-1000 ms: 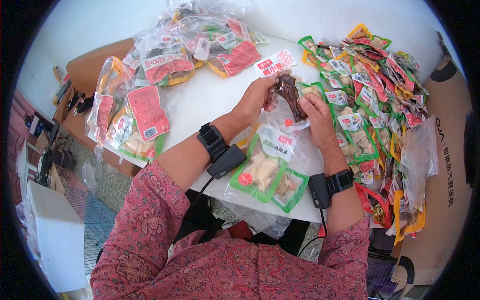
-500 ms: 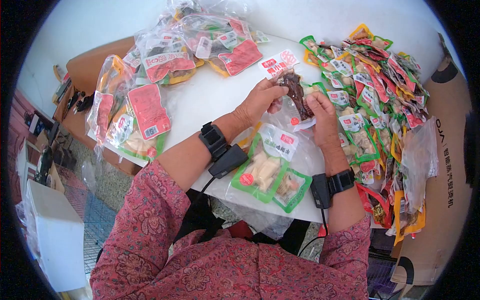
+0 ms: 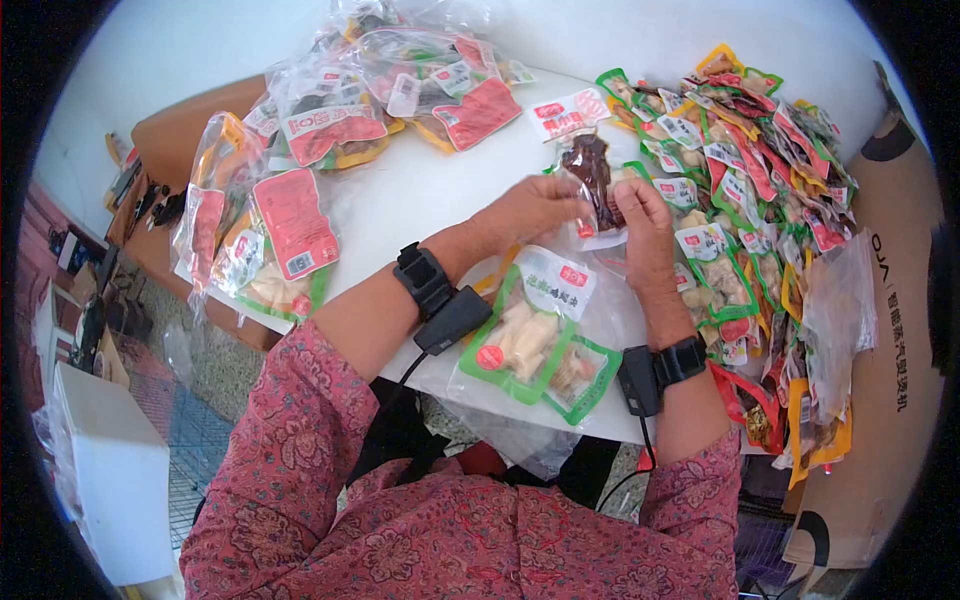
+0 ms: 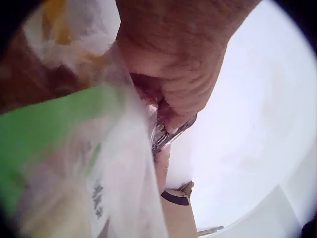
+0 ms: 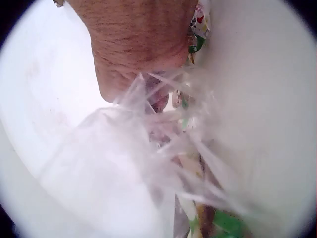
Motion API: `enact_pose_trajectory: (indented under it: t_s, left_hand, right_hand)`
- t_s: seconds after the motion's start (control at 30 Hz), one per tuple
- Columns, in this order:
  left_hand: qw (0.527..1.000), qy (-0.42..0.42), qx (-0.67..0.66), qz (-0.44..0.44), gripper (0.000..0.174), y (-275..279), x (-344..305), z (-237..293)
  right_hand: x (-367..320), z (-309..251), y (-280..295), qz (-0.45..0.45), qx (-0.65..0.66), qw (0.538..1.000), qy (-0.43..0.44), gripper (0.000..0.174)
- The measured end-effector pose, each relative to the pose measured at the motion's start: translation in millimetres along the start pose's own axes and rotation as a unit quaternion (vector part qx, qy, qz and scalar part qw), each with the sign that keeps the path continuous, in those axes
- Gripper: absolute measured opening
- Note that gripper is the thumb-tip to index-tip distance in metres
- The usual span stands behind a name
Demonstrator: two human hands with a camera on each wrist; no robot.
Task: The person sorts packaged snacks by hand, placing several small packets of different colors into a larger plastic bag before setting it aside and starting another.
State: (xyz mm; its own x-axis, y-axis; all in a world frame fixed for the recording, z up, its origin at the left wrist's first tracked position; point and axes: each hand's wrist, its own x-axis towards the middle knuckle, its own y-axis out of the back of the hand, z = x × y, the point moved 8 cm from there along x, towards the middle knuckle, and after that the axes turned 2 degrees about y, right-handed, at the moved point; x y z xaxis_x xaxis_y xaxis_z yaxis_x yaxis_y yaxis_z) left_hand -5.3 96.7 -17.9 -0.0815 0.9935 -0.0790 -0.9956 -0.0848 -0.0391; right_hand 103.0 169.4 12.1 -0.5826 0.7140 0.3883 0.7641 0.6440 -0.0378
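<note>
A clear packet of dark brown food (image 3: 592, 175) is held upright above the table, just beyond the clear bag. At its lower left edge is my left hand (image 3: 535, 212), its fingertips partly hidden; the left wrist view has this hand (image 4: 173, 59) pinching a shiny packet edge. My right hand (image 3: 648, 225) pinches the packet's right side, thumb on top. Nearer my body lies a clear bag holding a green-edged packet of pale pieces (image 3: 525, 335) and a smaller green-edged packet (image 3: 582, 378). Crinkled clear plastic (image 5: 163, 129) blurs the fingers below my right hand (image 5: 138, 44).
Many small packets (image 3: 720, 180) are heaped along the table's right side, beside a cardboard box (image 3: 870, 350). Filled clear bags (image 3: 335, 120) lie at the back left, another (image 3: 290, 225) at the left edge. A red-and-white label piece (image 3: 568, 112) lies beyond the dark packet.
My left hand has moved from the dark packet's upper left down to its lower left edge. The packet now stands more upright in the head view. My right hand has stayed nearly in place.
</note>
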Motion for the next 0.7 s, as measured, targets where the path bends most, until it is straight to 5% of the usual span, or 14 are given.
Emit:
enact_pose_trajectory:
  t_s: [0.23, 0.7]
  left_hand:
    - [0.996, -0.004, 0.000, -0.089, 0.016, -18, -5, 3]
    - [0.995, -0.040, -0.027, -0.087, 0.015, -24, -12, 13]
  right_hand:
    - [-2, -12, 10, 0.081, -0.011, 0.996, 0.045, 0.016]
    - [1, -2, 12, 0.080, 0.068, 0.994, -0.006, 0.019]
